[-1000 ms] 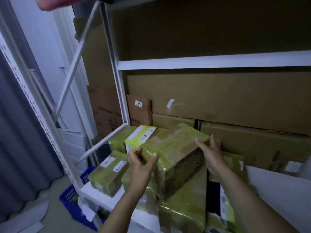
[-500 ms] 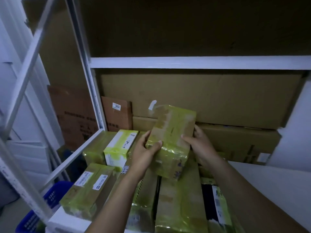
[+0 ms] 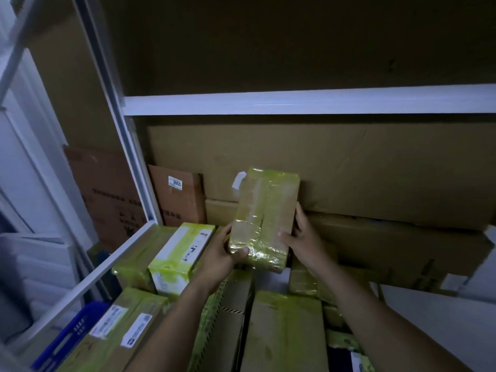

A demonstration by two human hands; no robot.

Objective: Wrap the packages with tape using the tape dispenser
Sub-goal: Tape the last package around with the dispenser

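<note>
A cardboard package wrapped in shiny yellow-green tape stands tilted on end above a pile of packages on a white shelf. My left hand grips its lower left corner, thumb across the front. My right hand holds its right side, fingers behind and thumb on the front. Several other taped packages lie below: a white-labelled one, a long one at front left and a flat one in the middle. No tape dispenser is in view.
Large flat cardboard boxes lean against the back of the shelf, with a brown box labelled 3055 at the left. A white shelf beam crosses overhead. White rack posts and a blue crate are at left.
The package has been lifted from lying on the pile and turned more upright toward the back boxes, both hands still on it. My view has shifted left-to-right and closer to the shelf.
</note>
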